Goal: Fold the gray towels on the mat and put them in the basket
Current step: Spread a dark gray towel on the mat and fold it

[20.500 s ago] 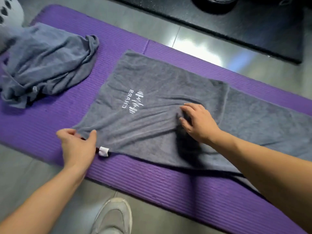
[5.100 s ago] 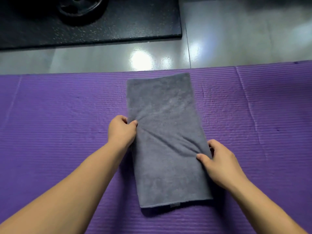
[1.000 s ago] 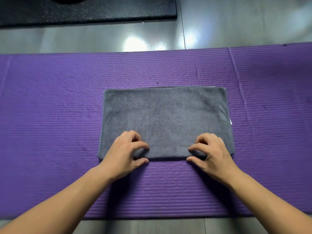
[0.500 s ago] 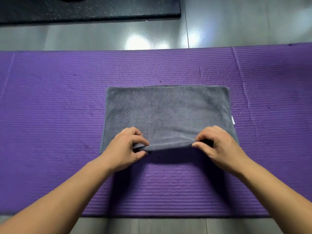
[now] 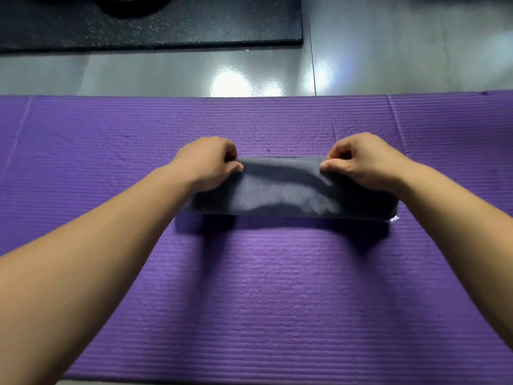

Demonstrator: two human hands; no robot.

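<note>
- On the purple mat point(image 5: 249, 287), a little toward 12 o'clock from the middle of our view, lies the gray towel point(image 5: 283, 190), a long narrow band running from 9 o'clock to 3 o'clock.
- Our left hand point(image 5: 206, 162) pinches the towel's 12 o'clock edge near its 9 o'clock end, with the thumb on top and the fingers curled.
- Our right hand point(image 5: 361, 161) pinches the same edge near the 3 o'clock end, with thumb and forefinger closed on the cloth.
- We hold the two hands well apart, with a bare stretch of that edge between them.
- Along its 6 o'clock side the towel rests on the mat and throws a shadow toward us.
- We see the cloth blurred, so we cannot tell how many layers it has.
- A small white tag point(image 5: 394, 218) pokes out at the towel's 4 o'clock corner, against the mat.
- Our bare forearms reach in from 7 o'clock and 5 o'clock.
- Beyond the mat at 12 o'clock we see a glossy gray floor point(image 5: 166, 76) with patches of glare.
- Farther off, toward 11 o'clock, a black speckled slab point(image 5: 194, 20) lies on that floor, with a dark round thing point(image 5: 133, 4) on it, cut off by the top of our view.
</note>
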